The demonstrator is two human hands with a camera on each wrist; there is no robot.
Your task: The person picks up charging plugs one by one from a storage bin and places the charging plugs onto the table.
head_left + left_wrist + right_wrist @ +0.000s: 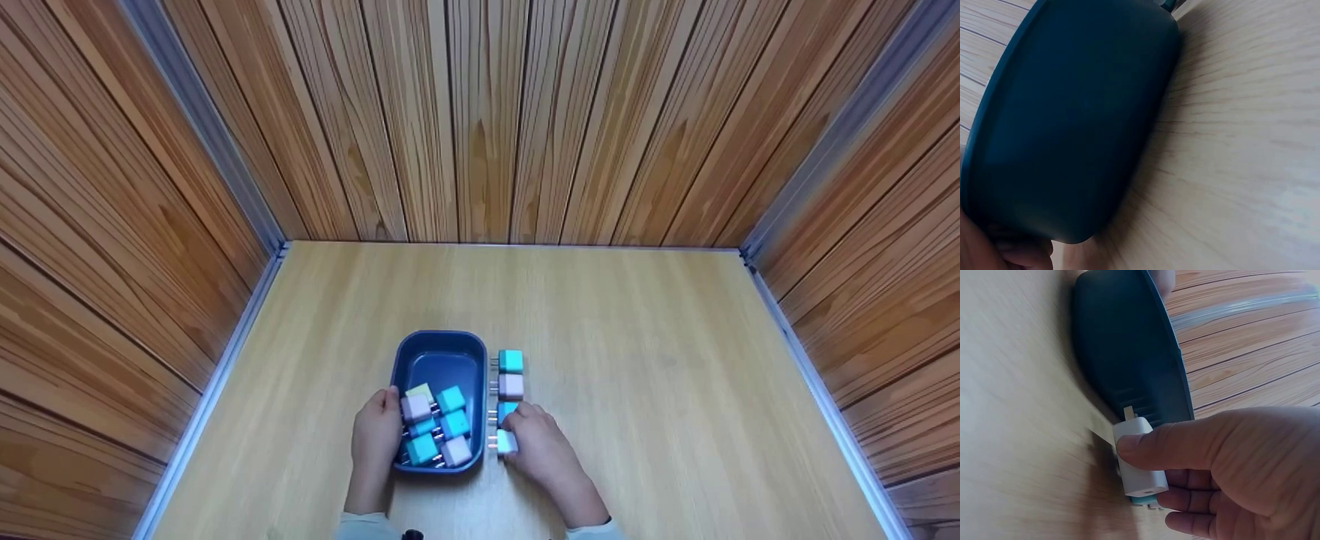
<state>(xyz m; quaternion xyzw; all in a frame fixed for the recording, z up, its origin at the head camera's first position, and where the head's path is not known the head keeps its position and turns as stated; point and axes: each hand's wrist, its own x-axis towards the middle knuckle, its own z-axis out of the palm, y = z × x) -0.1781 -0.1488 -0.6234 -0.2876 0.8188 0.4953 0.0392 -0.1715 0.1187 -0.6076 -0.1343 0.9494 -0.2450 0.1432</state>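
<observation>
Right hand (540, 448) pinched a white plug (507, 443) beside a tray (441, 366).
Left hand (376, 431) gripped its left side, apparently to steady it.

I have the right hand (1244, 467) pinching a white charger (1143, 477), prong (1129, 412) near the bottom edge of the dark tray (1123, 337).

Blue charger (505, 409) partly behind the right fingers (528, 412), tray (1072, 112) cropped in left wrist view
</observation>
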